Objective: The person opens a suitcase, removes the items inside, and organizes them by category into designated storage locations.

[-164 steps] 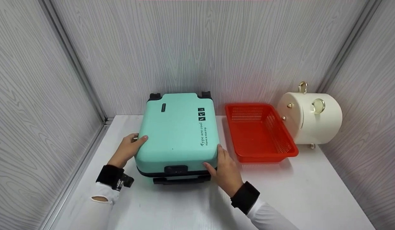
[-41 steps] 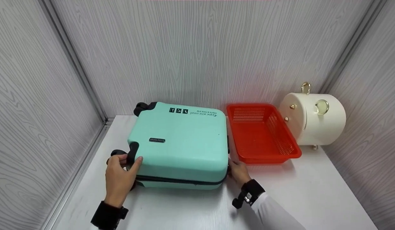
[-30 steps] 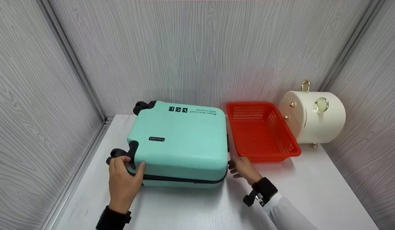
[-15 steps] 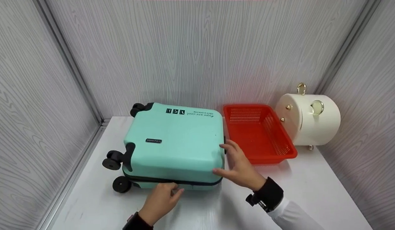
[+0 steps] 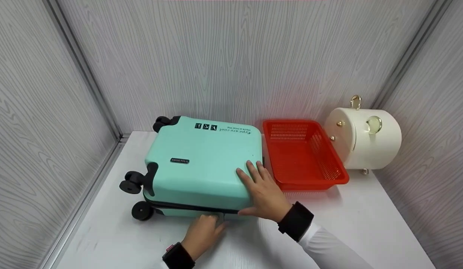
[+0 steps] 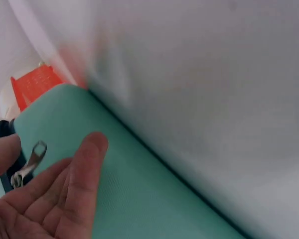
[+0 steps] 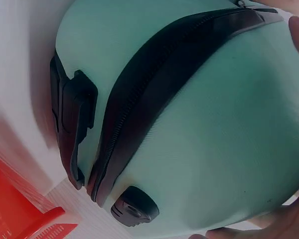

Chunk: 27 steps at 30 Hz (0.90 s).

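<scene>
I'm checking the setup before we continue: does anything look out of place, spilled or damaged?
Nothing looks spilled or damaged. Only the turquoise suitcase stands out mildly: it lies flat, slightly askew to the back wall, with its lettering upside down in the head view.

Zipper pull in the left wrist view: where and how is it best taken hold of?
I'd pinch the zipper pull by its looped end, likely from the near side of the suitcase, where the left hand is: its slim metal shape juts from the dark zipper band, leaving that end exposed.
</scene>
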Each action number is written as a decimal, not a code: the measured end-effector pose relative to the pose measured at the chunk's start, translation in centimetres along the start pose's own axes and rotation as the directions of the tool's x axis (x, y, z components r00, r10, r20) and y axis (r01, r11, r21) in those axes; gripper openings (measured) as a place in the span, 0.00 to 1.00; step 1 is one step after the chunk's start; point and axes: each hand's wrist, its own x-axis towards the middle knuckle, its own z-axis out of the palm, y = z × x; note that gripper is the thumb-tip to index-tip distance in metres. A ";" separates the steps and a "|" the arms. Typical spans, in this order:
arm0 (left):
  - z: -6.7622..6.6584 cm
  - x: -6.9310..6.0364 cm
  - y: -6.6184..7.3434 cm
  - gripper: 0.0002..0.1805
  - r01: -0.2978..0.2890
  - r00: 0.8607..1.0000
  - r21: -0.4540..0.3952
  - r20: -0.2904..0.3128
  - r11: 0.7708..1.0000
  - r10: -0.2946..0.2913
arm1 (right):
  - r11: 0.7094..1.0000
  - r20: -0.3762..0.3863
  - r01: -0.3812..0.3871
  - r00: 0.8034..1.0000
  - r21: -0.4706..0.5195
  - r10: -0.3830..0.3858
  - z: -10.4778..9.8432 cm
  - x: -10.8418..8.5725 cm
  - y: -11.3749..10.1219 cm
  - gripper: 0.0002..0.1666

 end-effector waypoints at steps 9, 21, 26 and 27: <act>1.2 0.2 0.7 0.15 0.014 0.996 0.074 -0.086 0.997 -0.008 | 0.998 -0.029 -0.008 1.000 0.066 0.010 0.2 0.1 0.3 0.65; 1.1 -0.8 0.6 0.18 -0.127 0.971 0.081 -0.195 0.989 0.140 | 0.995 -0.023 -0.024 0.999 0.095 0.026 -0.1 0.2 0.4 0.65; 0.2 -1.6 0.6 0.21 -0.141 0.959 0.099 -0.233 0.985 0.160 | 0.995 -0.015 -0.034 0.999 0.098 0.036 0.0 0.3 0.4 0.64; 0.1 -1.6 0.6 0.22 -0.144 0.957 0.106 -0.238 0.984 0.166 | 0.995 -0.013 -0.035 0.999 0.098 0.036 0.0 0.3 0.4 0.64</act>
